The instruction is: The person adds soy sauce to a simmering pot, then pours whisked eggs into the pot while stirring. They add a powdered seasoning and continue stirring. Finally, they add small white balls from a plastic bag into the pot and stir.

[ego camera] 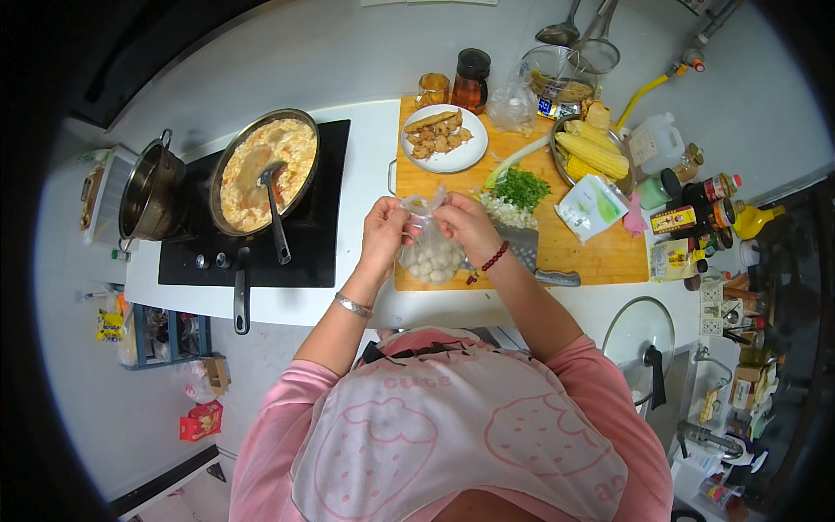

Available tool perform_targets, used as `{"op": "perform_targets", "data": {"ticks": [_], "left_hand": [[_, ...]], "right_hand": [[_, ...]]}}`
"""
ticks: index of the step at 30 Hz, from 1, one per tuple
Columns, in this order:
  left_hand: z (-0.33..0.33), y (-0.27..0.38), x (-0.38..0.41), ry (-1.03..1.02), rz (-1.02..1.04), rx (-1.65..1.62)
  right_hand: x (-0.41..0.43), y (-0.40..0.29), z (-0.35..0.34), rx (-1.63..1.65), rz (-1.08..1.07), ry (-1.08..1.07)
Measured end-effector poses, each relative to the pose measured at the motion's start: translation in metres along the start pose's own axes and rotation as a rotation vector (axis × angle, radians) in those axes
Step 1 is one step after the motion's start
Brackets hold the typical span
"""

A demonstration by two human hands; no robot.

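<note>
A clear plastic bag [430,258] of small round whitish balls rests on the front left of the wooden cutting board [600,264]. Its gathered top is pinched between my left hand [385,228] and my right hand [468,222], one on each side of the twisted neck. A cleaver [522,246] lies flat under my right wrist, its handle pointing right. Beyond that hand are chopped white scallion [509,210] and a heap of chopped greens [522,188]. A whole scallion stalk [518,160] lies behind them.
Left, a pan [264,173] of eggy soup with a ladle [274,209] sits on the black cooktop [313,261], its handle overhanging the counter. A pot [150,189] stands beside it. Behind are a plate of fried pieces [479,140] and a bowl of corn [593,149]. A glass lid [636,339] lies right.
</note>
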State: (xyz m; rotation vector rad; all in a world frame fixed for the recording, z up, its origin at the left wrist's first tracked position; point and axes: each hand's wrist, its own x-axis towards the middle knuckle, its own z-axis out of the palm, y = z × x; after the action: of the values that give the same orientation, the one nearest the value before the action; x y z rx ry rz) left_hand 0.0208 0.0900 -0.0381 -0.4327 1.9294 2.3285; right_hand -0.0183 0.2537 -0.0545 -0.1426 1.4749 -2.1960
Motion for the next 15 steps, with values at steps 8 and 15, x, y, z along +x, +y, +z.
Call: {"op": "perform_targets", "data": {"ticks": [8,15], "left_hand": [[-0.004,0.004,-0.004,-0.209,0.015,0.168],[0.002,0.001,-0.007,-0.08,0.022,0.108]], "right_hand": [[-0.005,-0.007,0.011,0.069,0.089,0.055],[-0.005,-0.008,0.009,0.123,0.117,0.064]]}}
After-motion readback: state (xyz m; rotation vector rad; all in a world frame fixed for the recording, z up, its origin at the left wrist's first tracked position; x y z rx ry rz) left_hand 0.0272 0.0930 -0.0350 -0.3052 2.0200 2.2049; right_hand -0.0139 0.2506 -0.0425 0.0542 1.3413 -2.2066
